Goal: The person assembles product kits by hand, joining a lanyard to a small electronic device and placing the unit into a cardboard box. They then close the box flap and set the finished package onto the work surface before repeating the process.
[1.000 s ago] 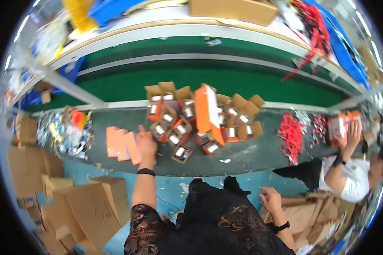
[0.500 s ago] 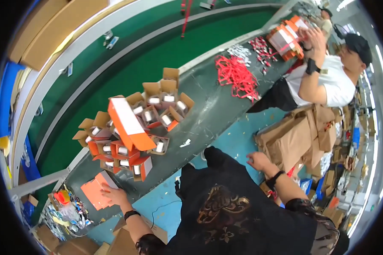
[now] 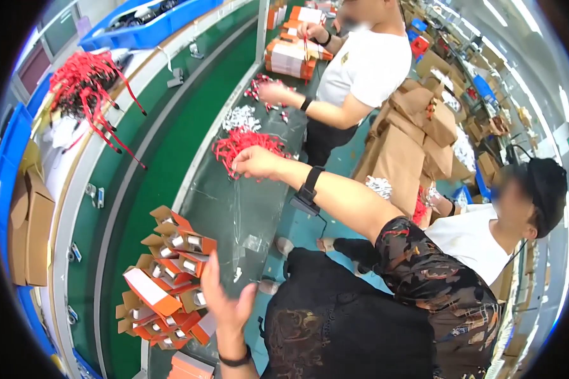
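Right hand (image 3: pixel 254 163) at red cords (image 3: pixel 246 138), grip unclear; left hand (image 3: pixel 229 300) open, well apart from them; boxes (image 3: pixel 203 245) flaps-up, likely for access

Hands (image 3: pixel 229 306) well apart, right arm (image 3: pixel 344 194) outstretched

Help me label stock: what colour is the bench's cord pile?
The cord pile is red; head view.

Can't read any txt, labels, nos. or signs here tbh. The orange/white box (image 3: pixel 150 292) at abt 8 o'clock and the orange/white stack (image 3: pixel 289 58) at 12 might have print, but it's too small n blurry to make out.
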Tool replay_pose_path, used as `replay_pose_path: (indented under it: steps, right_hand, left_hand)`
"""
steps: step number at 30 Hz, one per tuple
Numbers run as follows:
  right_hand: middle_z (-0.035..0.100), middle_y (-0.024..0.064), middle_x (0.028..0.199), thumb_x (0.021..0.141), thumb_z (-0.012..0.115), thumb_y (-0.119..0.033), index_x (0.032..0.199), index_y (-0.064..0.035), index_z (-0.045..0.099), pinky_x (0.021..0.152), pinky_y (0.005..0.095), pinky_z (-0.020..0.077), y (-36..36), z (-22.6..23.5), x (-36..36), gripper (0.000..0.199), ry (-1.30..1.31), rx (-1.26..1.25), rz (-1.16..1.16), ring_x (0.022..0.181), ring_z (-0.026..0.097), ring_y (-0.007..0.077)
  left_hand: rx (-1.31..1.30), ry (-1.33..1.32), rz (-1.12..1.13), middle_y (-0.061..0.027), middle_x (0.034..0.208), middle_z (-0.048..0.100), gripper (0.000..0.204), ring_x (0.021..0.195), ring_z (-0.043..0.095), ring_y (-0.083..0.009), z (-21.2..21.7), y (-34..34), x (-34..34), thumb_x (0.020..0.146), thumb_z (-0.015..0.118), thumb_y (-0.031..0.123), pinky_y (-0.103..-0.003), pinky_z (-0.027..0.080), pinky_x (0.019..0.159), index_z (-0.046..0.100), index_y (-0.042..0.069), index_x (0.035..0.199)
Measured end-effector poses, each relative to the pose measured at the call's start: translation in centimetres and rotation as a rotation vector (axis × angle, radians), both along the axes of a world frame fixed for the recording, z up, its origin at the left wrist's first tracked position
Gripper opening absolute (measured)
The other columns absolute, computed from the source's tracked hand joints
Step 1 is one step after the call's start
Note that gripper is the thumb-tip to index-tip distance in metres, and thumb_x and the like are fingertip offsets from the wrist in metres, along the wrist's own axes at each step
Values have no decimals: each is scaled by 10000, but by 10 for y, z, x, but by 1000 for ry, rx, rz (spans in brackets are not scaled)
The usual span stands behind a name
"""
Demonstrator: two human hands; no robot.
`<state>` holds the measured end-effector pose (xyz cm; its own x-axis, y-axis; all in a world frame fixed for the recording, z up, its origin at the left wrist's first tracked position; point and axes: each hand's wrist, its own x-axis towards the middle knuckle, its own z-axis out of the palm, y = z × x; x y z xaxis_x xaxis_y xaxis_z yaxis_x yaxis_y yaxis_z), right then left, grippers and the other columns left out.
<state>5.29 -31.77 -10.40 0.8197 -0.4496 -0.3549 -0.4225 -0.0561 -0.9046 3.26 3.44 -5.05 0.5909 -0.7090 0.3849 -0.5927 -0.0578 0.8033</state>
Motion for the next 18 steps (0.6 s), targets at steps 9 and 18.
replay_pose_path:
  steps: [9,18]
  right_hand:
    - [676,15,789,871,734,-189,947,-39,717,557,269,482,27,30,12,169,-286,10,-90,631,588,93]
    - [659,-34,888,914,704,-290,1080,-121,666,568,224,440,46,32,-67,240,-95,340,-148,730,600,79]
  left_hand:
    - [95,-609,-497,-267,1477,438,873,1391,401,-441,-14,-101,-32,826,731,491,-603,278,1141,403,-38,1438]
    - [-42,1235,-188,-147,1380,542,620,1224,557,-248,-105,52,-33,953,642,317,-415,436,1050,423,35,1459]
